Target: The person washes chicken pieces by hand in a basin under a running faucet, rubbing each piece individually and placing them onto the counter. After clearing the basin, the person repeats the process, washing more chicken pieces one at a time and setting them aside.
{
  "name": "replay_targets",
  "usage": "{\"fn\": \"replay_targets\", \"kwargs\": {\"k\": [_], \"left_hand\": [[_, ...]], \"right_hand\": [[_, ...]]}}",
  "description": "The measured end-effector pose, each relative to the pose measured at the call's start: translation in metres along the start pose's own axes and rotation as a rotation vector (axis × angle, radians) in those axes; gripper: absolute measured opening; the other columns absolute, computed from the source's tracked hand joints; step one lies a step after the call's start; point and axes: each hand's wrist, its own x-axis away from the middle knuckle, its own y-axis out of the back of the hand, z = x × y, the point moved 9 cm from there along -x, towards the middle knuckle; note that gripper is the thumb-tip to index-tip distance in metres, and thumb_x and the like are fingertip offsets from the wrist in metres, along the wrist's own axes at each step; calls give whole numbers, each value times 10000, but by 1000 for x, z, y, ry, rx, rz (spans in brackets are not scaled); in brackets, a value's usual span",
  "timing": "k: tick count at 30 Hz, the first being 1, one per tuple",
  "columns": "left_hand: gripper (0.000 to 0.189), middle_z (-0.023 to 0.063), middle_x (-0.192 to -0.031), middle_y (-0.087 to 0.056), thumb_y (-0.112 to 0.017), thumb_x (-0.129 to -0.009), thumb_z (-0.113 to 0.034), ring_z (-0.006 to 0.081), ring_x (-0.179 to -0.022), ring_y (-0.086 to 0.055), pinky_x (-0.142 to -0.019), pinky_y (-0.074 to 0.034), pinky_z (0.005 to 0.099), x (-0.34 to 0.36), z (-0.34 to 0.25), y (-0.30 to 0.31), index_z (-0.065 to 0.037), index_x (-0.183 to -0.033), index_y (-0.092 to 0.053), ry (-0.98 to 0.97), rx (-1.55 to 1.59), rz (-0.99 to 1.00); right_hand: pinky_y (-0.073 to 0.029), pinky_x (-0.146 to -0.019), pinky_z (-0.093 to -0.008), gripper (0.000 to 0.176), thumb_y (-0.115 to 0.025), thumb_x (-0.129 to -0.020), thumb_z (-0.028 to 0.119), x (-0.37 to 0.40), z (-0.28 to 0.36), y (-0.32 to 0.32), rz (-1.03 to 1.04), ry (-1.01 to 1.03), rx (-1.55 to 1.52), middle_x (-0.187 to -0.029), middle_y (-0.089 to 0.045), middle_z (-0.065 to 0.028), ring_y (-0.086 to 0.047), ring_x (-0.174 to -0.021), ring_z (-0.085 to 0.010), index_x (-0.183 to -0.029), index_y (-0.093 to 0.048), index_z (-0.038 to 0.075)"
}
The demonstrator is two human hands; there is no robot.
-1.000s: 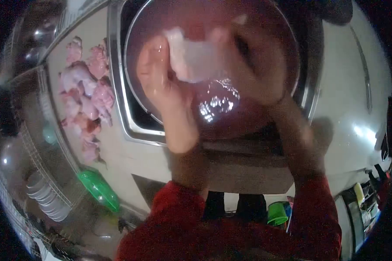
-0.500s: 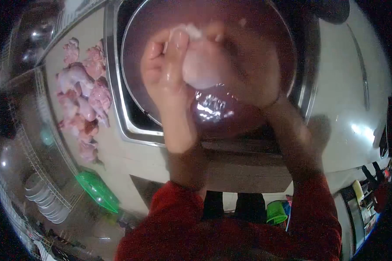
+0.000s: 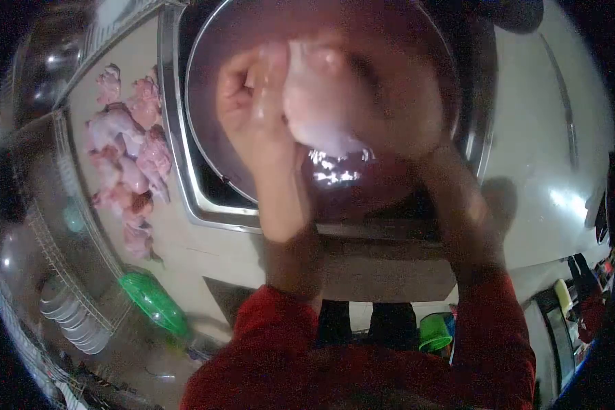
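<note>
A pale piece of raw chicken (image 3: 321,102), blurred by motion, is held over a large round basin (image 3: 197,147) of cloudy pinkish water. My left hand (image 3: 256,102) grips its left side, with the thumb along it and the other fingers curled. On the right side, my right hand (image 3: 406,102) is wrapped against the same piece; it is smeared, and most of its fingertips are hidden. Light glints off the water just below the chicken.
The basin sits in a metal-rimmed sink (image 3: 197,205). Several raw chicken pieces (image 3: 133,174) lie on the left counter (image 3: 184,253). A green basket (image 3: 154,301) and stacked bowls (image 3: 75,321) are at lower left. A green bucket (image 3: 434,333) stands on the floor.
The chicken piece has turned between my hands and shows more of its surface, reaching slightly lower. Both hands stay over the basin, and my view has shifted a little.
</note>
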Motion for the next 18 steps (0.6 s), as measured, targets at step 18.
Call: {"fn": "replay_targets", "kwargs": {"k": [18], "left_hand": [[568, 66, -1067, -675, -777, -832, -259, 89, -884, -623, -732, -504, 218, 6, 28, -6, -23, -1295, -551, 249, -153, 104]], "right_hand": [[-511, -737, -309, 211, -649, -945, 214, -10, -41, 13, -179, -403, -498, -881, -682, -76, -632, -820, -181, -1066, -662, 41]]}}
